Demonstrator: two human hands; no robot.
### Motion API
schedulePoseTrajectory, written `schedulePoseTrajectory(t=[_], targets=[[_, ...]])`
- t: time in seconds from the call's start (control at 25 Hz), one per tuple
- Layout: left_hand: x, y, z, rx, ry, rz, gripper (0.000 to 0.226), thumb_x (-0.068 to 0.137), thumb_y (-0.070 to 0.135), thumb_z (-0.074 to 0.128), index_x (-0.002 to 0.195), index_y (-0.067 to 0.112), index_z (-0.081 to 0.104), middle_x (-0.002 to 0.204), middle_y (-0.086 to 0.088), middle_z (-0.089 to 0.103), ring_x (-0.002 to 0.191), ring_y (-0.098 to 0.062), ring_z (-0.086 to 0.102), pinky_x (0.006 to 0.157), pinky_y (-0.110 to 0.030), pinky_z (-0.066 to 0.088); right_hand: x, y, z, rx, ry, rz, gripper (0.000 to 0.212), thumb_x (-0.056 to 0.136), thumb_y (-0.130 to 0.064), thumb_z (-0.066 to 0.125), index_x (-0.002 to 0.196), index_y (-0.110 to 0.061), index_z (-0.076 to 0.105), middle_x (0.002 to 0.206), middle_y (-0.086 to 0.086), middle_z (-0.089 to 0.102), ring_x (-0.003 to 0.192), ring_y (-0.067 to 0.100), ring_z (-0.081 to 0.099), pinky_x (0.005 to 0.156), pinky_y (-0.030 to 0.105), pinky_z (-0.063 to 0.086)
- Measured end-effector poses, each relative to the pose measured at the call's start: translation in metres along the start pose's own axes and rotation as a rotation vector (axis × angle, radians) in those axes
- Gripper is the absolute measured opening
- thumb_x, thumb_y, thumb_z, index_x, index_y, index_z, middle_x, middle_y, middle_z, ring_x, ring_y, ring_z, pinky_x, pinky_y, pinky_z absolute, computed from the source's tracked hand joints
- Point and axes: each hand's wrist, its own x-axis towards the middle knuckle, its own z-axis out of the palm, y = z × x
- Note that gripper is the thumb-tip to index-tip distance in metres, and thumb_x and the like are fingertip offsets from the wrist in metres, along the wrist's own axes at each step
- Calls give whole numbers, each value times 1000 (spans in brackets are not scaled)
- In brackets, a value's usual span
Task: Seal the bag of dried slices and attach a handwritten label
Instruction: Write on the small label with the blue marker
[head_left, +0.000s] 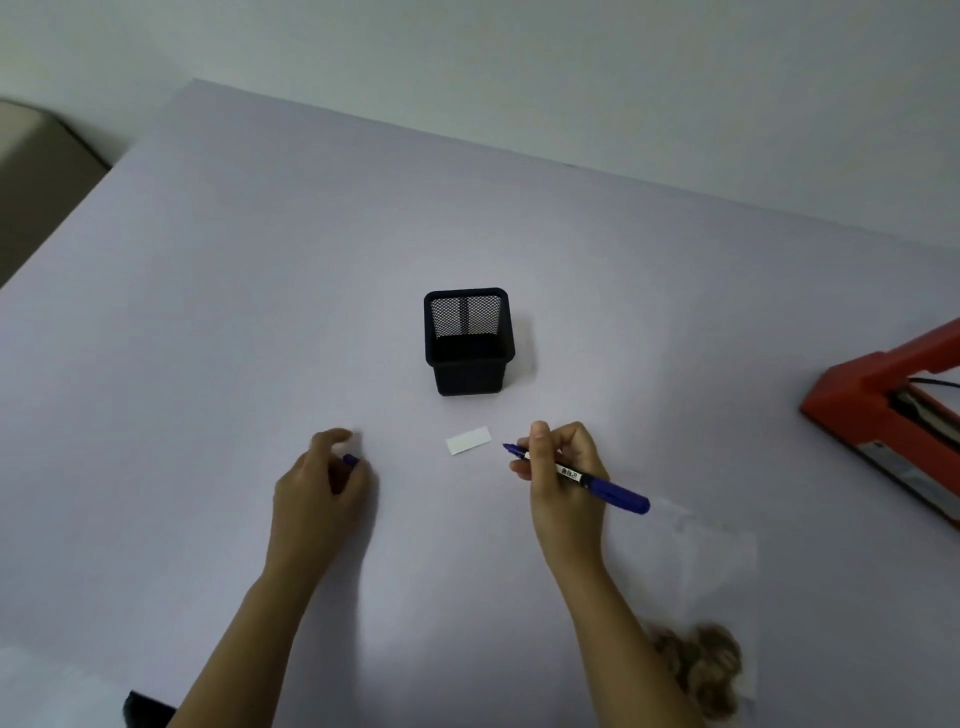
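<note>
A small white label (468, 440) lies flat on the table, just in front of the pen holder. My right hand (563, 478) grips a blue marker (597, 480), uncapped, its tip pointing left and a little short of the label's right end. My left hand (324, 483) rests on the table to the left of the label, fingers curled around the blue marker cap (350, 460). A clear plastic bag (696, 582) lies at the lower right, with brown dried slices (701, 665) in its near end, partly hidden by my right forearm.
A black mesh pen holder (469, 340) stands mid-table with nothing visible inside. An orange heat sealer (888, 410) sits at the right edge. The table (208, 312) is covered in pale lilac; its far edge meets a white wall.
</note>
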Motion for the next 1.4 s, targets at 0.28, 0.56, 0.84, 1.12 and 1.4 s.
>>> schedulePoseTrajectory(t=[0.28,0.56,0.84,1.12,1.4], targets=[[-29,9,17,-3,76,545,27,86,26,52,93,4,68,82,-7,62,70,-7,54,67,-13,47,12,24,29,-46,7,-147,27,81,-44,60,59,-28,56,59,-7,66,57,14,68,57,32,56],[7,19,64,26,-44,366,27,78,23,74,103,12,70,95,-8,61,82,-22,59,70,-29,51,23,38,40,-105,6,-228,28,83,-49,49,62,-30,52,55,-20,63,56,12,65,54,16,51],[9,24,67,-32,-41,337,18,78,16,73,95,9,74,93,-8,64,84,-22,61,73,-27,48,24,43,40,-124,22,-269,27,83,-48,49,63,-30,52,53,-20,62,55,10,66,53,18,52],[16,24,61,28,-130,504,19,76,18,76,92,8,73,87,-7,68,75,-19,65,69,-25,53,25,45,38,-128,27,-275,26,84,-47,48,62,-33,50,55,-22,62,54,7,66,52,18,51],[19,23,55,18,-177,456,39,76,28,75,110,11,69,100,-4,60,71,-11,53,66,-5,34,25,48,38,-142,15,-285,31,85,-46,49,62,-26,52,53,-20,61,53,12,66,52,24,53]])
